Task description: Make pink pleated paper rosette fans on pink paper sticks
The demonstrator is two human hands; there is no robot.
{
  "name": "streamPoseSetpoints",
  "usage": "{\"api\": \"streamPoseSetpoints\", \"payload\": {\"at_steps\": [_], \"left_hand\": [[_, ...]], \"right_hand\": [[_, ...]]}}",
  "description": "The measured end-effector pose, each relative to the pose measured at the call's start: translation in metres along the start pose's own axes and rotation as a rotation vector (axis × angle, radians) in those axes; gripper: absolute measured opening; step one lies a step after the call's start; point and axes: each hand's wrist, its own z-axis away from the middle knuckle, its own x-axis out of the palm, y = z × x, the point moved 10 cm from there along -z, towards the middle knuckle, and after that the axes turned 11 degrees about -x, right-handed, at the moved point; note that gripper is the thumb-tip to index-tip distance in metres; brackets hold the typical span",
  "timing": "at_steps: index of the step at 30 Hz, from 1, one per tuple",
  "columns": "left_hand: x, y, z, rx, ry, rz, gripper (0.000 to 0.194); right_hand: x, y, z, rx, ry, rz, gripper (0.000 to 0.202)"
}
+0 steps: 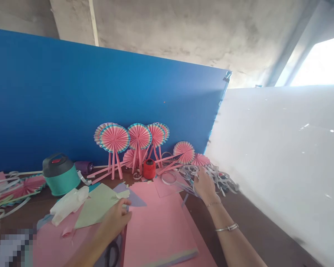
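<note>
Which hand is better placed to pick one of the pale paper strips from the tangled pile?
Probably the right hand: it already reaches into the tangled pile of pale paper strips. The left hand rests on the light green paper sheet.

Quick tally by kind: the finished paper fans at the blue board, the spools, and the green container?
Paper fans standing or leaning at the blue board: 7
Spools, red and purple: 2
Green container: 1
Total: 10

Roughly seven paper fans (114, 138); two hands (204, 184); one red spool (149, 169).
</note>
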Motion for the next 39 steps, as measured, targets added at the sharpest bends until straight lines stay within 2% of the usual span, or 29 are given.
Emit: {"api": "streamPoseSetpoints", "payload": {"at_steps": [2, 5, 7, 14, 23, 28, 35, 37, 39], "left_hand": [[0.000, 0.002, 0.002, 0.005, 0.005, -0.047, 0.023], [-0.003, 0.005, 0.005, 0.008, 0.042, -0.143, 0.026], [-0.005, 0.006, 0.006, 0.012, 0.073, -0.201, 0.028], [-0.007, 0.005, 0.002, 0.034, 0.122, -0.270, 0.030], [-0.007, 0.000, -0.002, 0.047, 0.131, -0.272, 0.029], [-0.010, 0.002, 0.000, 0.035, 0.145, -0.290, 0.029], [-0.015, 0.000, 0.001, 0.029, 0.200, -0.299, 0.027], [-0.017, -0.001, 0.001, 0.039, 0.220, -0.285, 0.026], [-0.018, 0.001, 0.000, 0.071, 0.244, -0.244, 0.025]], "right_hand": [[0.005, -0.010, -0.001, -0.111, -0.022, -0.015, 0.027], [0.026, -0.022, 0.001, -0.218, -0.191, 0.005, 0.022], [0.037, -0.021, 0.005, -0.211, -0.259, 0.028, 0.020], [0.041, -0.011, 0.009, -0.153, -0.273, 0.057, 0.017], [0.045, -0.024, 0.011, -0.221, -0.257, 0.080, 0.018], [0.039, -0.031, 0.011, -0.279, -0.234, 0.122, 0.019], [0.041, -0.031, 0.010, -0.298, -0.216, 0.157, 0.021], [0.033, -0.032, 0.008, -0.289, -0.149, 0.158, 0.021], [0.017, -0.037, 0.007, -0.290, -0.021, 0.125, 0.020]]}}
